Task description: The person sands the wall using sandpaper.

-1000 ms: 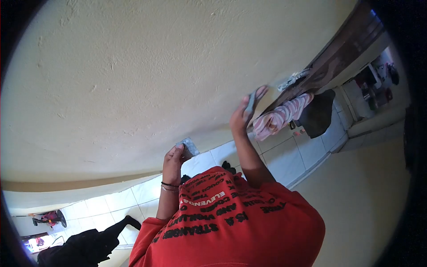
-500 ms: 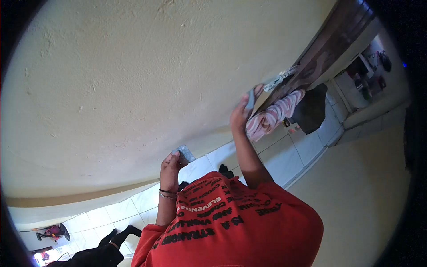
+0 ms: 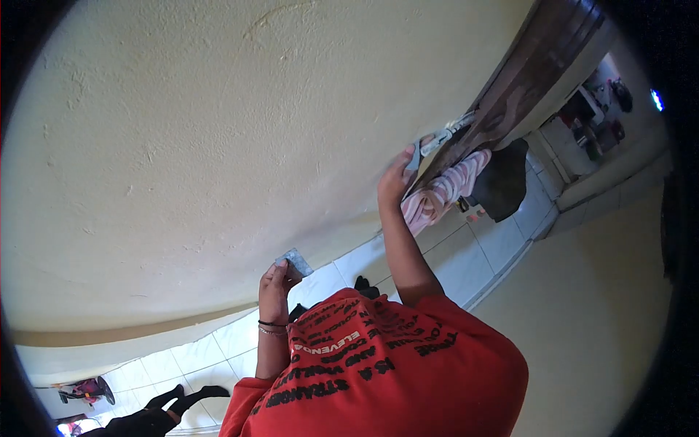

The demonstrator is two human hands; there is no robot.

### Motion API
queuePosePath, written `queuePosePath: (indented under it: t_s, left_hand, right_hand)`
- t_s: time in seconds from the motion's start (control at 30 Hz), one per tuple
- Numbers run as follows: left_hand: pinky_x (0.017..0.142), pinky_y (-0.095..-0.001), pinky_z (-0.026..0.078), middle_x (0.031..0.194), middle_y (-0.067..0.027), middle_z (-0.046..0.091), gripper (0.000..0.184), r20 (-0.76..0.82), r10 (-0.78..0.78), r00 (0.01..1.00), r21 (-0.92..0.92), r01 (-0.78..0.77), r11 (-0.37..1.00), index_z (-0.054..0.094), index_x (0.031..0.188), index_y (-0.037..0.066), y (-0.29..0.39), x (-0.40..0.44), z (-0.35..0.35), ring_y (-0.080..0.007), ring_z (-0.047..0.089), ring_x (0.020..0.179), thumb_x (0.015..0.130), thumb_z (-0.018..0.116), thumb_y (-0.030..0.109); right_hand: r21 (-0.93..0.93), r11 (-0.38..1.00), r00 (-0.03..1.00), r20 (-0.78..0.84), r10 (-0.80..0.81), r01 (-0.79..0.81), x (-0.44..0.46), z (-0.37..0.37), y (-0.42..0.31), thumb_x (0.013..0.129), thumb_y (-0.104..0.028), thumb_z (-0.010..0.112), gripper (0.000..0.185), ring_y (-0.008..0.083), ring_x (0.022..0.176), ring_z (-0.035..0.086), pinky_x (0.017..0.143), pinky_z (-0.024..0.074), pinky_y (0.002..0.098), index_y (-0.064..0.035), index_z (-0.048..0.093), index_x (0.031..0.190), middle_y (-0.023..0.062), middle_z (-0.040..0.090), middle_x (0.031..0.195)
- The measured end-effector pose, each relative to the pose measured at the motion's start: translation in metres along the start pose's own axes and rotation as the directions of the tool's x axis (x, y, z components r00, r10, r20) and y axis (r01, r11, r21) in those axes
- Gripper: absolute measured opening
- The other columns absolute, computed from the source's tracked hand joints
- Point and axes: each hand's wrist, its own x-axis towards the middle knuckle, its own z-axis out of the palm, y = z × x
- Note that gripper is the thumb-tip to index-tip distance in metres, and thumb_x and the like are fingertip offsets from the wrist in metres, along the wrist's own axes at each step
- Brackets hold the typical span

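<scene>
Left hand [image 3: 274, 290] pinches thin grey sheet [image 3: 296, 263] at its 1 o'clock. Right hand [image 3: 394, 180], 2 o'clock from left, holds grey strip [image 3: 413, 160]; fingers partly hidden. Pink-white striped cloth [image 3: 443, 195] near right hand's 4 o'clock, whitish cord [image 3: 450, 135] near its 2, plaster wall [image 3: 204, 138] 11.

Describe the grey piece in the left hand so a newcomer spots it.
Find the pale wall, then the braceleted left hand at its lower edge. The grey piece juts from that hand, flat and angular, darker than the wall and the white tiles.
</scene>
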Motion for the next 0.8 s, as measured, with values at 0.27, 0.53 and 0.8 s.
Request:
queuePosePath:
  t_s: [0.27, 0.53, 0.8]
  left_hand:
    - [0.07, -0.0277, 0.045, 0.084, -0.0026, 0.059, 0.027, 0.012, 0.003, 1.0, 0.024, -0.003, 1.0, 0.056, 0.098, 0.005, -0.004, 0.0, -0.008, -0.0126, 0.056, 0.078, 0.087, 0.046, 0.028]
    - [0.071, -0.0274, 0.045, 0.084, -0.0025, 0.059, 0.028, 0.02, -0.008, 1.0, 0.029, 0.008, 1.0, 0.055, 0.1, 0.004, -0.008, -0.001, -0.013, -0.0126, 0.056, 0.078, 0.087, 0.046, 0.028]
    - [0.07, -0.0274, 0.045, 0.086, -0.0034, 0.059, 0.027, 0.029, -0.007, 1.0, 0.058, 0.005, 0.998, 0.056, 0.099, 0.005, -0.008, -0.003, -0.015, -0.0129, 0.056, 0.079, 0.087, 0.046, 0.027]
  right_hand:
    - [-0.105, 0.966, 0.972, 0.015, -0.235, 0.235, -0.028, 0.002, 0.002, 0.092, -0.033, 0.028, 0.058, 0.0361, 0.129, 0.007, 0.104, 0.0084, 0.043, 0.007, 0.013, 0.131, 0.0238, 0.008, 0.139]
    - [-0.131, 0.939, 0.948, 0.01, -0.318, 0.317, -0.038, 0.007, -0.024, 0.092, -0.033, 0.025, 0.056, 0.038, 0.129, 0.007, 0.103, 0.0108, 0.0443, 0.0068, 0.017, 0.13, 0.0244, 0.008, 0.138]
    - [0.145, 0.972, 0.98, -0.048, 0.193, -0.184, -0.012, 0.005, -0.02, 0.092, -0.032, 0.03, 0.055, 0.0337, 0.13, 0.008, 0.104, 0.0106, 0.0378, 0.0062, 0.02, 0.13, 0.0246, 0.011, 0.138]
